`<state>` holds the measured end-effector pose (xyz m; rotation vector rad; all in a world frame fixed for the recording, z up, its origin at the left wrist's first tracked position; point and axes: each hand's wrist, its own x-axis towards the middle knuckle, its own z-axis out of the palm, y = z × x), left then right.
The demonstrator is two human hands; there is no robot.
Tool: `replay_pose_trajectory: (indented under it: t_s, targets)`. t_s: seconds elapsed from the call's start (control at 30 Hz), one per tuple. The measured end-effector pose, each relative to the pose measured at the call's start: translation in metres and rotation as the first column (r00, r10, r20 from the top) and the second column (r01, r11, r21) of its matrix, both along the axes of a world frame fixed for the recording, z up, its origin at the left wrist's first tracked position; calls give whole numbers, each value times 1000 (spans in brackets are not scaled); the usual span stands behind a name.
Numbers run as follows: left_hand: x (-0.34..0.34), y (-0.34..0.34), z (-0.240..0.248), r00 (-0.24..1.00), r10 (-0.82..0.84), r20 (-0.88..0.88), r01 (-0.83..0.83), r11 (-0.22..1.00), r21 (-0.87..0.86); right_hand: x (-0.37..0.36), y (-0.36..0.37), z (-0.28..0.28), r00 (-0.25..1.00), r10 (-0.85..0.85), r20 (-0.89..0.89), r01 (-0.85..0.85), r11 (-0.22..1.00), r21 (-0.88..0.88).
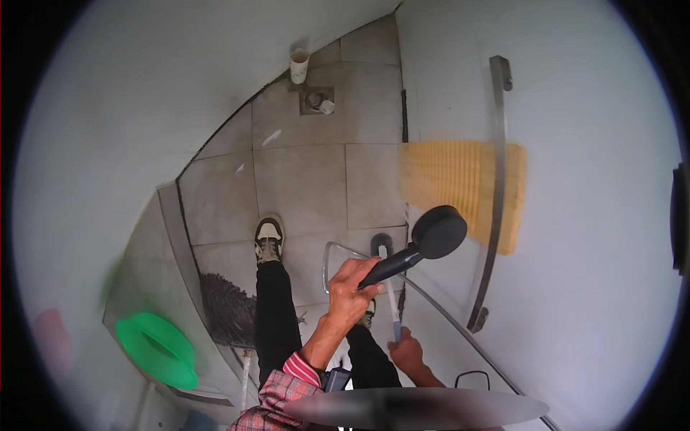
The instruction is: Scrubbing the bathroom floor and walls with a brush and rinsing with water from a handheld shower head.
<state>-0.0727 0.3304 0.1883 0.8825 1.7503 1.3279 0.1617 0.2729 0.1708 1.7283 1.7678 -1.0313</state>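
Observation:
A black handheld shower head (439, 232) tilts up to the right, its handle wrapped by the fingers of my left hand (350, 294). Lower and to the right, my right hand (407, 352) grips a long-handled brush (392, 300) by its blue-grey end. The brush's pale shaft points away from me and passes behind the shower head's handle. Dark bristles ring the brush's far end, low over the tiles. A thin grey hose or rod (460, 325) runs behind both tools toward the lower right; I cannot tell which it is.
A metal bar (496, 179) on the right wall has a yellow ribbed board (460, 172) behind it. Ahead, a paper cup (299, 68) stands by a floor drain (316, 99). At left are a green basin (154, 350) and a grey mop head (228, 307). My shoe (269, 237) rests on tiles.

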Motion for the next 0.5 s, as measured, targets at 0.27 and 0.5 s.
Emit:
replay_pose_trajectory:
  t_s: [0.27,0.5]
  targets:
    - [6,-14,-62,997,56,57,-51,995,-85,-73,-18,-27,977,206,-60,-215,949,-231]
    - [-30,37,-51,984,175,24,-172,980,-103,-142,37,-104,911,180,-370,-266,944,-196]
